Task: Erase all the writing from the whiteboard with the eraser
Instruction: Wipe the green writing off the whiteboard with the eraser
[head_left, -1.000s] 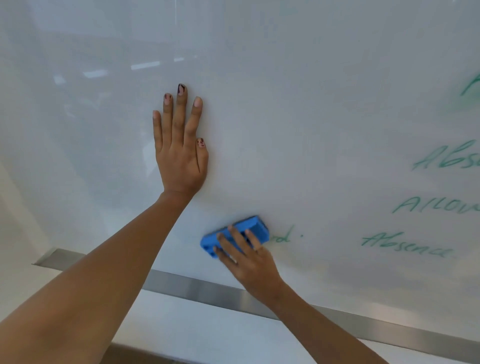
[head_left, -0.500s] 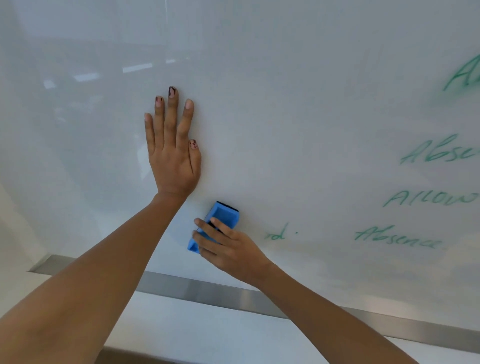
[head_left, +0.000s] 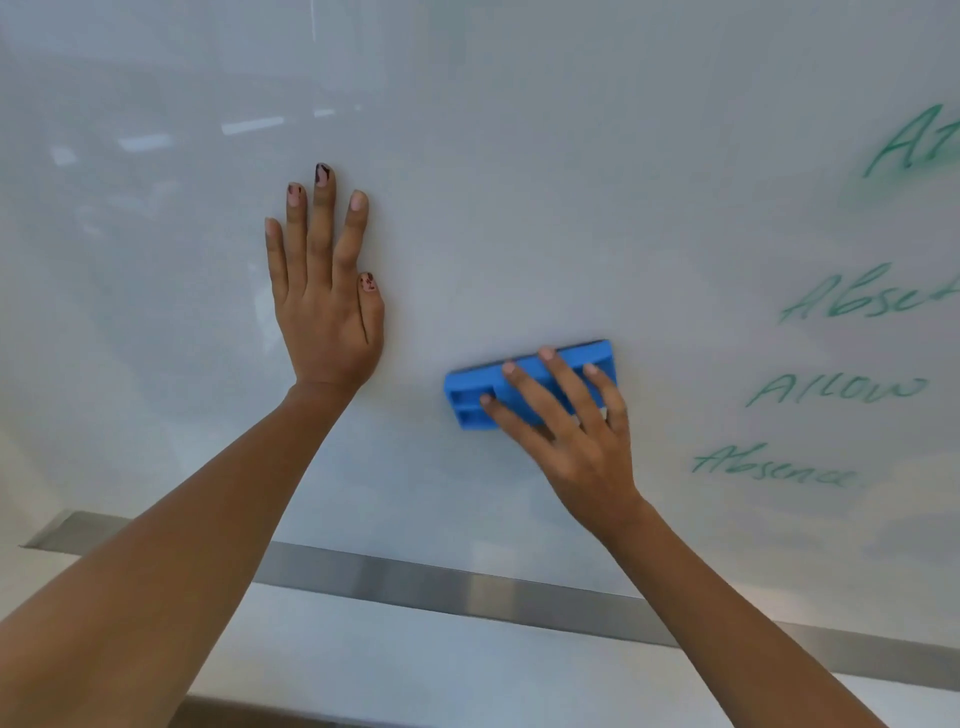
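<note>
Your right hand (head_left: 576, 441) presses the blue eraser (head_left: 524, 387) flat against the whiteboard (head_left: 519, 208), its grip closed on it with fingers spread over its back, above the metal ledge (head_left: 441, 582) along the bottom edge. Your left hand (head_left: 324, 306) lies open and flat on the board, holding nothing, just left of the eraser. Green writing (head_left: 836, 389) remains toward the board's right edge.

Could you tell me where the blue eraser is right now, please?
In the head view, the eraser lies flat on the whiteboard under the right hand, right of the left hand.
</note>
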